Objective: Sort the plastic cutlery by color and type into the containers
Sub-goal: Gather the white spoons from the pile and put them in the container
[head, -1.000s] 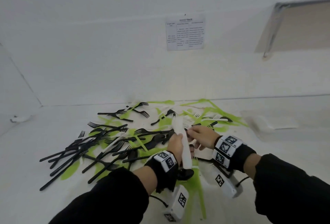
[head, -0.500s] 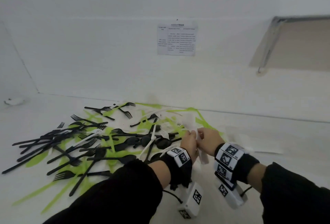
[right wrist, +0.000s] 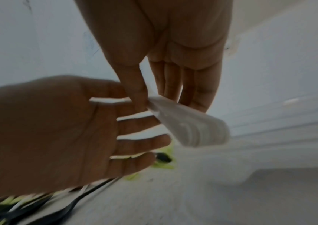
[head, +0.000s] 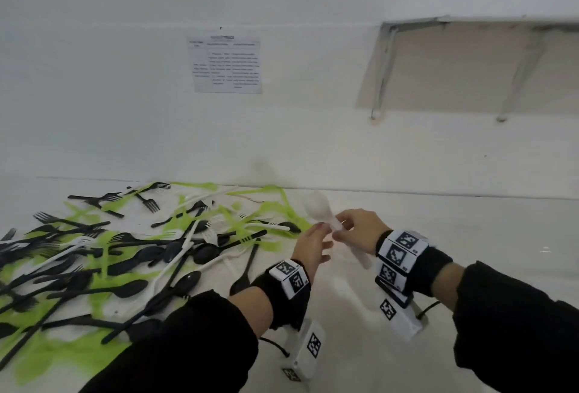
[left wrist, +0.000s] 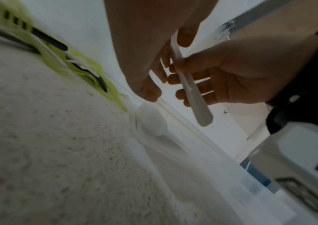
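A stack of white spoons [head: 326, 216] hangs in the air just right of the cutlery pile [head: 131, 254], bowls pointing away from me. My right hand [head: 357, 227] pinches the stack [right wrist: 188, 129] between thumb and fingers at mid-handle. In the left wrist view the handle end [left wrist: 194, 97] sticks out below the right hand [left wrist: 241, 71]. My left hand [head: 313, 247] is beside the stack with its fingers [right wrist: 140, 143] straight and spread, gripping nothing. The pile mixes black, white and green forks and spoons on the white table.
A clear plastic container's rim [left wrist: 208, 149] shows low in the left wrist view, under the hands. White tabletop [head: 470, 236] stretches to the right. The wall behind carries a printed sheet [head: 226, 64] and a recessed opening [head: 470, 73].
Both hands moved right, off the pile, with the white spoons. The left hand, which gripped the stack a second ago, has let go and spread its fingers; the right hand holds it.
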Action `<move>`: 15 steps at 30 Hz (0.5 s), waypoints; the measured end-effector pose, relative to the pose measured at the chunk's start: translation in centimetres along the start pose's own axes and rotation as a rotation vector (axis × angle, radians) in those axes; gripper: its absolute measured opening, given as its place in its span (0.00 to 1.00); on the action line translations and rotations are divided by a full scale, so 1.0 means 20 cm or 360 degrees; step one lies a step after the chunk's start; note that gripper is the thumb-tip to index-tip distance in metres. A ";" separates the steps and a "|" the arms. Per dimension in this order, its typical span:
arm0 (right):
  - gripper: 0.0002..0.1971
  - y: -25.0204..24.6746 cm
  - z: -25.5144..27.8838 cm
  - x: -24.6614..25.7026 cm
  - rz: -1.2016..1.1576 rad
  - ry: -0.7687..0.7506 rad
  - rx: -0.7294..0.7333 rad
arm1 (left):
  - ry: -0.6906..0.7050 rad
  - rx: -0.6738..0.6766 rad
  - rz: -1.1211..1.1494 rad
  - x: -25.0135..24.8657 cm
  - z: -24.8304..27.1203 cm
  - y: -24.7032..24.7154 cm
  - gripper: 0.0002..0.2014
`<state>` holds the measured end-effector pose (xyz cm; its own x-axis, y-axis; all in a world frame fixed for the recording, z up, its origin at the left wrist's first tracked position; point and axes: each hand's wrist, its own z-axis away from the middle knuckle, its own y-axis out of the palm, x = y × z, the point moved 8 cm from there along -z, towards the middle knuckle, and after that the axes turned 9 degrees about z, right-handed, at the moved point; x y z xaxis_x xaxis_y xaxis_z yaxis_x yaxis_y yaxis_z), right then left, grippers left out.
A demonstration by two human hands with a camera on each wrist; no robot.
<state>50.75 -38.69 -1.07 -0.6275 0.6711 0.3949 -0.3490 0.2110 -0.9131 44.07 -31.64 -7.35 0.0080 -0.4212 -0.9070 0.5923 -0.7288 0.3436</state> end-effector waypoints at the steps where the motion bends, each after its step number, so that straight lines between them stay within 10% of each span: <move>1: 0.16 -0.04 0.00 -0.06 0.0039 0.0007 0.0006 | 0.0061 -0.0053 -0.0073 0.00 -0.02 0.00 0.12; 6: 0.18 -0.21 0.01 -0.35 0.0332 0.0065 0.0051 | 0.0181 -0.0085 -0.0603 0.03 -0.14 -0.01 0.23; 12: 0.21 -0.13 0.02 -0.53 0.0753 0.0020 0.0343 | 0.0153 0.0300 -0.1638 0.12 -0.22 0.14 0.71; 15: 0.23 -0.06 -0.01 -0.53 0.0936 -0.0055 0.0492 | 0.0054 0.0396 -0.1854 0.15 -0.24 0.14 0.71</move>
<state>57.90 -45.88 -4.14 -0.7944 0.5880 -0.1523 -0.1220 -0.4002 -0.9083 49.69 -32.27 -10.26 -0.4076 0.5753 -0.7092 0.0844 -0.7496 -0.6565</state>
